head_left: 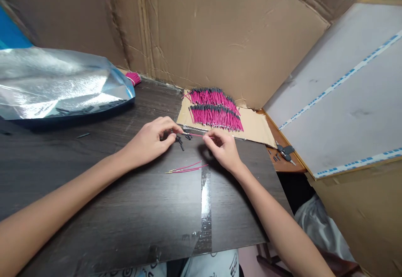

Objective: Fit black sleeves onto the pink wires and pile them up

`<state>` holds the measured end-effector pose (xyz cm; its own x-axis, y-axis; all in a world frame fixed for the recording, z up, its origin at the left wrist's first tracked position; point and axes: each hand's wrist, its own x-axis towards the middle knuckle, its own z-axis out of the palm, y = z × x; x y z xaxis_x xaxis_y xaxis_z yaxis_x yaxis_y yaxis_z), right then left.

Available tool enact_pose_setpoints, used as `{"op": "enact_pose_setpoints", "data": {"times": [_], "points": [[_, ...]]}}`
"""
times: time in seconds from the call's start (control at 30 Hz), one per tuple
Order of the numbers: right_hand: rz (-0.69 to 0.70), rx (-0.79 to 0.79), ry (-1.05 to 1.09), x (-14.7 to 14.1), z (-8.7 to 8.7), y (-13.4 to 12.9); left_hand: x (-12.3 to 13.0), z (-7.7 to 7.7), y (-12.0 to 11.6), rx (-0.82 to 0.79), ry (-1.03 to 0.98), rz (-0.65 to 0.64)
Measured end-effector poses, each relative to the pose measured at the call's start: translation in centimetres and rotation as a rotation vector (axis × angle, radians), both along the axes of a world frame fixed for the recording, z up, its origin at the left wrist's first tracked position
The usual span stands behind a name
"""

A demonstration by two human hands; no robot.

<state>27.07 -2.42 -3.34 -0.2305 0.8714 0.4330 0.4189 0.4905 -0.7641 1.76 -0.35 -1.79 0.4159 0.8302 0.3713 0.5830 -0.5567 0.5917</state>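
Between my two hands stretches a thin pink wire [196,135]. My right hand [222,146] pinches it near its right part, thumb against the fingers. At its left end is my left hand [157,138], with the index fingertip at the wire's pale tip and the thumb held a little apart below; whether it grips the tip is hard to make out. Small black sleeves [180,141] lie in a loose heap beside the left fingertips. A few pink wires [187,169] with gold-coloured ends rest on the dark table [150,210], nearer to me.
Two rows of pink wires with black ends [216,117] lie on a cardboard sheet [256,125] at the back. A silvery bag [63,84] holding black sleeves stands left, before a pink wire bundle [133,78]. Black-handled cutters [285,153] lie right. Cardboard walls [213,29] enclose the back.
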Motion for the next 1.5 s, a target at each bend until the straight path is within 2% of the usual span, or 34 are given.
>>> {"op": "enact_pose_setpoints", "data": {"times": [0.17, 0.3, 0.4, 0.57, 0.77, 0.93, 1.5], "points": [[-0.115, -0.023, 0.166, 0.4, 0.0, 0.4, -0.5, -0.9, 0.4, 0.143, 0.136, -0.106], [-0.116, 0.01, 0.14, 0.3, 0.0, 0.3, -0.2, -1.6, 0.3, 0.222, 0.244, -0.19], [-0.098, 0.017, 0.095, 0.2, -0.1, 0.3, 0.1, -2.1, 0.4, 0.232, 0.248, -0.239], [-0.086, 0.041, 0.008, 0.3, -0.1, 0.2, 0.6, -2.3, 0.4, 0.109, 0.196, -0.223], [-0.023, 0.072, -0.072, -0.2, 0.2, -0.4, 1.0, -1.3, -0.1, -0.074, 0.011, -0.119], [-0.017, 0.099, -0.045, -0.4, 0.2, -0.6, 1.2, -1.1, -0.1, -0.164, -0.036, -0.102], [-0.042, 0.158, -0.041, -0.3, 0.5, -0.7, 1.2, -1.3, -0.1, -0.233, -0.078, -0.09]]}}
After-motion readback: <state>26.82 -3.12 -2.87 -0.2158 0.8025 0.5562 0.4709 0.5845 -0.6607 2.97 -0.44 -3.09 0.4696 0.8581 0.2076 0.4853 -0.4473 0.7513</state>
